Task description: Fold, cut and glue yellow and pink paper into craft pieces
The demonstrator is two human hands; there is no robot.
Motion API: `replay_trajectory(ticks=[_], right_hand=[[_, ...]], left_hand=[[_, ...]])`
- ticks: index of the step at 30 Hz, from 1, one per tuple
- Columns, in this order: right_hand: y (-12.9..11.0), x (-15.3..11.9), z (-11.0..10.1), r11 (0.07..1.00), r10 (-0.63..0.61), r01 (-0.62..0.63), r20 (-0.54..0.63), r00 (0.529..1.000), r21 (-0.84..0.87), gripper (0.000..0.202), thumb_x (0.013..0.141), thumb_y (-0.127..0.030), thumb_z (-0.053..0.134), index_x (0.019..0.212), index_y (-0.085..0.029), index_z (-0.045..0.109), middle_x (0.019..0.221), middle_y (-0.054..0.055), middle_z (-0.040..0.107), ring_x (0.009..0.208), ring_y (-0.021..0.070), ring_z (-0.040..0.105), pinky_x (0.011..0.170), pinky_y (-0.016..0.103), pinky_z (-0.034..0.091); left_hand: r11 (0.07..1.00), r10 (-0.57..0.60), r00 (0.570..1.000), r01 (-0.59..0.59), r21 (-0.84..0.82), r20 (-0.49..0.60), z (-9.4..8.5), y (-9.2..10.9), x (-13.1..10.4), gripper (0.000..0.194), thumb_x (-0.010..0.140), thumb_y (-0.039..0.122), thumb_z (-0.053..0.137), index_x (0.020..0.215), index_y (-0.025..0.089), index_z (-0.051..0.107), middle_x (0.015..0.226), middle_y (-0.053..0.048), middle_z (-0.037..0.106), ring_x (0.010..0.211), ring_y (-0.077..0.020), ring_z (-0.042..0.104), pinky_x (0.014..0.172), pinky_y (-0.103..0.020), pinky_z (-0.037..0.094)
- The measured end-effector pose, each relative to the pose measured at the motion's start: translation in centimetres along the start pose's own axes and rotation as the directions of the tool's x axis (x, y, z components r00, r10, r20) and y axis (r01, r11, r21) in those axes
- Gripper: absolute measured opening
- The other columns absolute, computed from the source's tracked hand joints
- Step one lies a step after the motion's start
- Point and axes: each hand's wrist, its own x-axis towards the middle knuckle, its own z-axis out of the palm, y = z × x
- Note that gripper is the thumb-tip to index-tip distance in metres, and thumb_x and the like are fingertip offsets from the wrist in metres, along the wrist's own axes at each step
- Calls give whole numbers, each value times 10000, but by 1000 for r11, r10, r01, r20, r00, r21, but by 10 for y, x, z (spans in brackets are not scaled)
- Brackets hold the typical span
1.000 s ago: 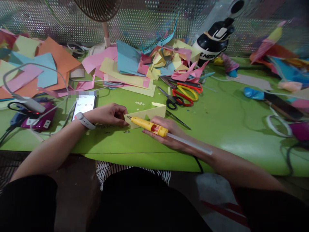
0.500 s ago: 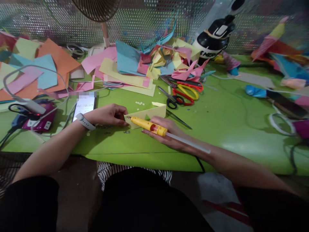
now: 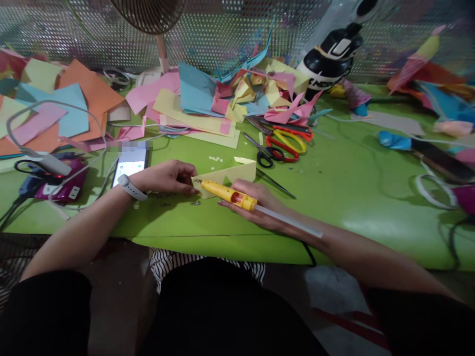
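Note:
A folded pale-yellow paper [image 3: 237, 173] stands on the green table between my hands. My left hand [image 3: 176, 177] pinches its left end, fingers closed. My right hand [image 3: 256, 200] is wrapped round a yellow glue gun [image 3: 222, 193], with a clear glue stick [image 3: 289, 221] sticking out of its back over my wrist. The gun's metal nozzle is at the paper's left end, close to my left fingertips. Small paper scraps [image 3: 215, 159] lie just behind the paper, and tweezers [image 3: 276, 184] rest to its right.
Black-handled scissors [image 3: 264, 157] and red and yellow scissors [image 3: 293, 143] lie beyond the tweezers. A phone [image 3: 129, 163], a purple power strip [image 3: 67, 185] and cables are at left. Coloured paper [image 3: 200, 91], a fan [image 3: 150, 12] and a bottle [image 3: 326, 62] stand at the back.
The phone's screen has changed from a large timer to another display. My hands, the paper and the glue gun hold almost the same positions.

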Motion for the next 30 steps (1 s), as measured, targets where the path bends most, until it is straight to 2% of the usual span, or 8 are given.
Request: replay_trajectory(ticks=[6,10,12,14,16,21,24,30], right_hand=[[-1,-6,-2,1000,17,-17,-13,1000,-19,296,940,-424,575,762,-214,467,705,-17,512,561,104,434,501,275,313],[0,-10,-4,999,-13,12,-8,1000,-31,267,939,-418,578,784,-215,501,697,-14,526,557,110,447,505,278,327],[1,-11,-4,999,-29,29,-9,1000,-24,249,938,-415,581,805,-214,519,706,-9,540,564,116,462,517,283,343],[2,-12,-4,999,-35,35,-8,999,-16,238,937,-412,584,819,-214,530,715,-4,552,572,122,474,525,287,354],[3,-12,-4,1000,-28,28,-2,1000,-12,243,935,-413,587,809,-214,525,716,-3,553,576,124,477,525,288,355],[2,-13,-2,1000,20,-20,-6,1000,-18,277,926,-429,596,779,-216,498,693,-18,508,579,123,463,524,284,345],[2,-13,-1,999,27,-27,-11,1000,-34,311,926,-437,593,742,-221,465,683,-22,497,565,120,452,511,283,330],[5,-13,0,1000,13,-13,15,1000,-20,269,926,-430,593,778,-228,497,690,-18,504,564,131,468,517,294,350]], left_hand=[[982,-64,995,76,173,-76,-19,26,-21,554,798,467,683,1235,143,580,724,-29,719,569,-142,607,532,-246,404],[914,4,948,126,385,-319,-31,40,-68,496,883,526,581,1256,200,594,909,-60,757,761,-189,688,692,-296,499],[822,65,854,247,512,-517,-18,39,-94,480,956,489,475,1333,204,554,1120,-80,736,987,-240,684,889,-387,497],[747,117,765,353,564,-633,7,30,-115,461,994,448,415,1372,213,535,1411,-96,584,1235,-304,582,1037,-467,436],[709,155,700,412,572,-697,39,14,-128,546,994,437,433,1499,234,388,1491,-90,509,1354,-310,486,1130,-491,369],[654,147,650,501,566,-746,95,-18,-138,720,1001,428,433,1598,221,88,1576,-119,381,1476,-277,313,1224,-504,231],[659,143,636,511,552,-759,102,-22,-139,738,1003,466,412,1601,229,50,1586,-113,363,1495,-270,268,1230,-505,212],[655,112,695,487,578,-711,101,-24,-138,716,1012,474,378,1602,239,47,1572,-99,392,1501,-258,254,1233,-497,200]])
